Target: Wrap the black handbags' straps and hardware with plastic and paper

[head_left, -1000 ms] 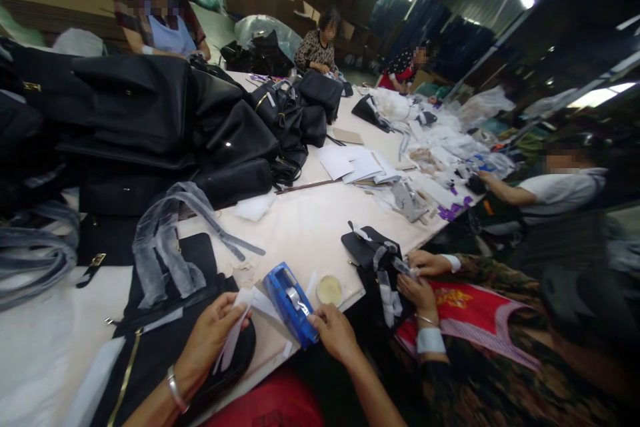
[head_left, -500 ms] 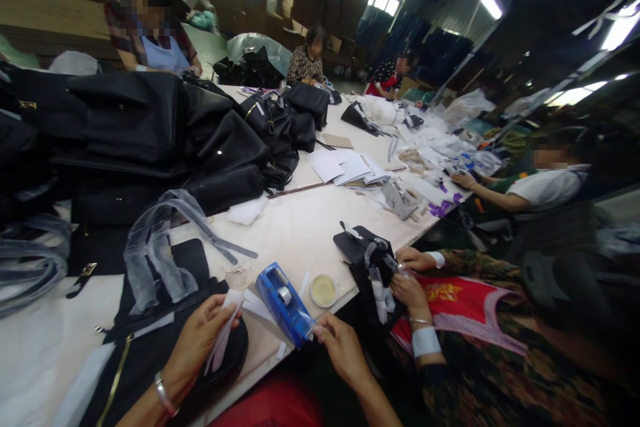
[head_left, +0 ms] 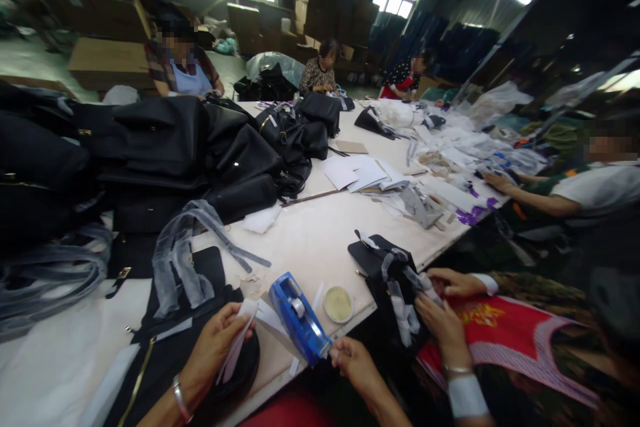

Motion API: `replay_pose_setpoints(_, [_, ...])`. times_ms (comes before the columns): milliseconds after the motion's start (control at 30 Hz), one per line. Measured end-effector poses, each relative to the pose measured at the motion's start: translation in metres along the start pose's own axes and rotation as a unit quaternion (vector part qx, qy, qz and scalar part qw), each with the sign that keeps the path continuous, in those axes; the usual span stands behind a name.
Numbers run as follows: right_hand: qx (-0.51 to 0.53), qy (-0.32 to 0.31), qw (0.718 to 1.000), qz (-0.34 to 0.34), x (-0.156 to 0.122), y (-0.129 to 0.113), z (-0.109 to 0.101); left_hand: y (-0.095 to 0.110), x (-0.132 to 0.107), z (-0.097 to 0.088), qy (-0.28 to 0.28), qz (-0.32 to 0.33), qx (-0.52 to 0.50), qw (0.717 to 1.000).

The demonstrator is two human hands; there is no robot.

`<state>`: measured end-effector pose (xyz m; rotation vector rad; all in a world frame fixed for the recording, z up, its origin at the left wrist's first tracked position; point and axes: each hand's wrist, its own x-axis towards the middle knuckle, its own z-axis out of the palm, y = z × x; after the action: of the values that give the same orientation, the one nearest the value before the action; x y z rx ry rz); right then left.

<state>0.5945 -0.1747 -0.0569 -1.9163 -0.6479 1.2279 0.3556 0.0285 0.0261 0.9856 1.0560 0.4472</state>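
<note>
My left hand (head_left: 213,347) is closed on a folded white paper strip (head_left: 235,343), held over a black bag (head_left: 155,360) with a gold zipper at the table's near edge. My right hand (head_left: 356,363) pinches the end of the tape at the front of a blue tape dispenser (head_left: 299,317) that stands on the table between my hands. A small round tin (head_left: 339,303) lies just right of the dispenser.
A co-worker's hands (head_left: 440,307) on my right wrap a black bag (head_left: 387,273). A pile of black bags (head_left: 150,147) fills the left. White paper sheets (head_left: 363,173) and scraps cover the far right side. Other people sit around the table (head_left: 315,233).
My right hand has drawn back from the dispenser toward me, below the table edge. The camera has tilted up a little. My left hand still holds the paper strip.
</note>
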Motion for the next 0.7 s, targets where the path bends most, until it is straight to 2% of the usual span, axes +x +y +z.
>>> replay_pose_setpoints(167, [0.001,-0.029,1.000,0.002,0.012,0.014,0.000,0.003,0.002,0.005,-0.006,0.019,-0.042,0.999])
replay_pose_setpoints(267, [0.010,-0.061,0.997,0.039,0.020,0.020,-0.005,0.000,0.005,0.005,-0.010,0.034,-0.065,0.997])
replay_pose_setpoints(433, [0.011,-0.132,0.986,0.097,0.025,0.009,-0.017,-0.008,0.010,0.000,-0.013,0.053,-0.094,0.994])
replay_pose_setpoints(633, [-0.012,-0.125,0.985,0.119,0.029,-0.002,-0.001,-0.005,0.010,-0.006,-0.003,0.033,-0.117,0.993])
replay_pose_setpoints(700, [-0.029,-0.105,0.988,0.113,0.028,-0.002,-0.007,-0.003,0.011,-0.007,-0.010,0.027,-0.120,0.992])
